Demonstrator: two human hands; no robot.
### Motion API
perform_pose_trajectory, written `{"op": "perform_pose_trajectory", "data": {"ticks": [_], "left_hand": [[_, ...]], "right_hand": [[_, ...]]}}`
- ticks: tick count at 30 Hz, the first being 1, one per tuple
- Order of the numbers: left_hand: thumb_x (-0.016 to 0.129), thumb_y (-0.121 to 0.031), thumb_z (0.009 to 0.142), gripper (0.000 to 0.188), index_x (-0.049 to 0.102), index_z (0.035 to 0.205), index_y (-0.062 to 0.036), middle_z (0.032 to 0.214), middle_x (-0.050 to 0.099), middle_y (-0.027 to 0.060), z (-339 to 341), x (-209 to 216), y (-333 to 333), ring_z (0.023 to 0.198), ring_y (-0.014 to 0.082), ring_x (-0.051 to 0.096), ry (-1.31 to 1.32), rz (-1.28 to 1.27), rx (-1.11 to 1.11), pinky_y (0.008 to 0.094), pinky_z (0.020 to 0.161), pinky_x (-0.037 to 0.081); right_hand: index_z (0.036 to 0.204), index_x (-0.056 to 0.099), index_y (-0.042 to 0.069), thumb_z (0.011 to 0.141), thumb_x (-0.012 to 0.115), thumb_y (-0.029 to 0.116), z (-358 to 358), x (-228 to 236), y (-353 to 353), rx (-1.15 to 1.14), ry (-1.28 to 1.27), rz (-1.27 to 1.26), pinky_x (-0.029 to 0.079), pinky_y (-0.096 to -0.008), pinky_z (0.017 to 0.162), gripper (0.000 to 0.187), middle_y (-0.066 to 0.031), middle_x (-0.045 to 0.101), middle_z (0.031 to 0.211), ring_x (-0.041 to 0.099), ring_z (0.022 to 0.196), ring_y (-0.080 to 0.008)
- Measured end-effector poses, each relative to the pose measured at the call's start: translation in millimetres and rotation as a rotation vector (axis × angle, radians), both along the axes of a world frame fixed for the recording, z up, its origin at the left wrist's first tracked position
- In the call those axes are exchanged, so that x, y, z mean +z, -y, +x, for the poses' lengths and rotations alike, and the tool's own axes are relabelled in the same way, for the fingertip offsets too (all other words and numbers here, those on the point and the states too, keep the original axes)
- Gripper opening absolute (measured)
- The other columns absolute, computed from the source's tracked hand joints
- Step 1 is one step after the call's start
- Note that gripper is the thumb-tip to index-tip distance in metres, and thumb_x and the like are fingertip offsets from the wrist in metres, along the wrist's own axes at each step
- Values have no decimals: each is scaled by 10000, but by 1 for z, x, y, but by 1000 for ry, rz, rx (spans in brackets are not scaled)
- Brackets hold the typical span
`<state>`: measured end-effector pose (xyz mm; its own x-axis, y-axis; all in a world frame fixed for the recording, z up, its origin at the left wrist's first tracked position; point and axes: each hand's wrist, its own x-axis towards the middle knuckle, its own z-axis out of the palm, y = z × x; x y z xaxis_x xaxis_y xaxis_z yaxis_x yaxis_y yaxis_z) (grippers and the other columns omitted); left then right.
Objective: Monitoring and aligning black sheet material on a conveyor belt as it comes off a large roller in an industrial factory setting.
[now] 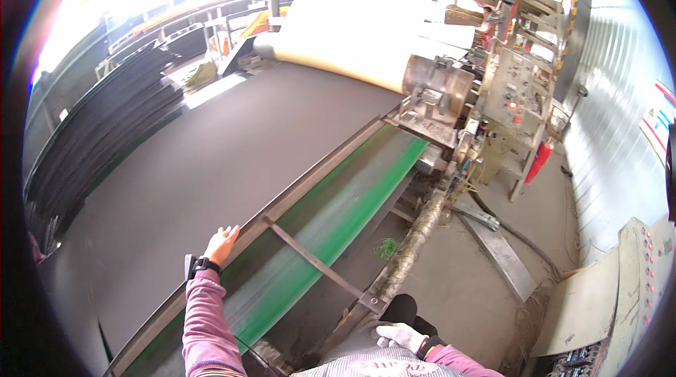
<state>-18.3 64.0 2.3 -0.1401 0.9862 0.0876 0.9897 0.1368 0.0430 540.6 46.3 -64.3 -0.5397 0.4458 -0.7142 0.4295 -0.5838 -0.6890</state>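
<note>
My bare left hand [222, 244], with a dark band at its wrist, rests on the long metal rail [248, 235] bordering a wide dark sheet [211, 159]. Its fingers are stretched out and hold nothing. My right hand [401, 336] wears a pale work glove and lies low against my grey clothing [352, 349], fingers loosely extended; I make out nothing held in it. Right of the rail runs a green and grey belt [338, 211], crossed by a thin metal bar [310, 254].
A large pale yellow sheet [352, 32] comes down over a roller at the far end. Beside it stand a motor housing [440, 88] and a control panel [517, 85]. Stacked dark sheets [105, 116] are at left, a button console [637, 285] at right, and a metal plate [500, 254] on the floor.
</note>
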Motion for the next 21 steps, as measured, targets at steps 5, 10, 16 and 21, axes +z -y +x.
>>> {"op": "perform_pose_trajectory", "data": {"ticks": [5,10,16,21], "left_hand": [[360,-398,916,402,548,1191,-172,1258,491,182,-52,8,151,1215,432,366,249,-132,514,437,984,355],[374,-559,864,575,541,1215,-135,1225,460,292,-30,39,170,1207,413,389,373,-196,642,385,1020,314],[368,-579,855,589,530,1229,-154,1235,439,318,-18,1,94,1121,419,474,51,-112,425,479,1016,298],[487,-416,872,435,606,1090,-59,1108,588,193,-5,22,58,1049,335,551,775,404,493,357,904,427]], "right_hand": [[1012,631,37,878,544,309,10,-16,-1,-39,-14,-27,406,-191,499,315,-59,663,763,550,576,-76],[875,675,43,861,553,338,4,-2,2,-44,13,29,398,-213,487,319,-45,656,718,504,533,-80],[807,672,57,845,564,370,-4,9,5,-33,18,43,399,-222,504,334,-38,654,706,515,544,-90],[880,649,59,862,563,323,-3,6,3,-61,-1,-4,396,-199,491,278,-52,657,729,539,561,-77]]}}
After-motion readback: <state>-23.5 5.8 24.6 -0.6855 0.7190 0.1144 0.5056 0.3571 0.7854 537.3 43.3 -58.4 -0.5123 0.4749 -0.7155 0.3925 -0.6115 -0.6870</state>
